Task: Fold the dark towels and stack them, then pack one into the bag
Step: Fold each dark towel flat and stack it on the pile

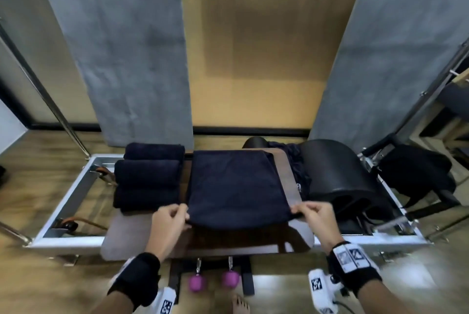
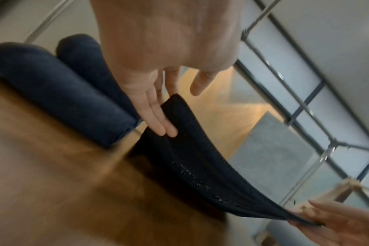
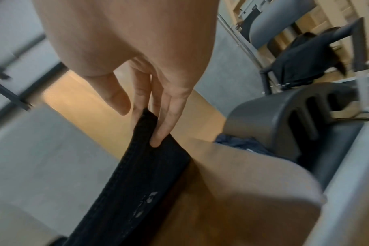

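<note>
**Inspector A:** Largest item first: a metal frame (image 1: 76, 186) stands on the wooden floor (image 1: 33, 181); a brown padded bench (image 1: 121, 235) sits inside it; grey panels stand behind against the wall.

**Inspector B:** Noted; to the right of the bench lies a black arched barrel (image 1: 337, 174) with slots in its end; a dark heap of cloth (image 1: 297, 164) is wedged between barrel and bench; whether that is the bag, I cannot tell.

**Inspector A:** The towel in hand (image 1: 236, 186) is spread flat across the middle of the bench, doubled over; its near edge sags between the two hands, raised just off the padding.

**Inspector B:** The folded towels (image 1: 149, 176) lie at the left of the bench, just beside the spread one; two or three dark bundles, one behind another; the exact count is unclear.

**Inspector A:** Hands: the left hand (image 1: 170, 222) pinches the near left corner between fingers and thumb; the left wrist view shows the fingers (image 2: 158, 119) against the hem.

**Inspector B:** The right hand (image 1: 314, 214) pinches the near right corner likewise; both wrists carry black bands.

**Inspector A:** Smallest: two purple knobs (image 1: 213, 280) hang below the bench's near edge; a bare foot (image 1: 241, 303) shows beneath them.
</note>
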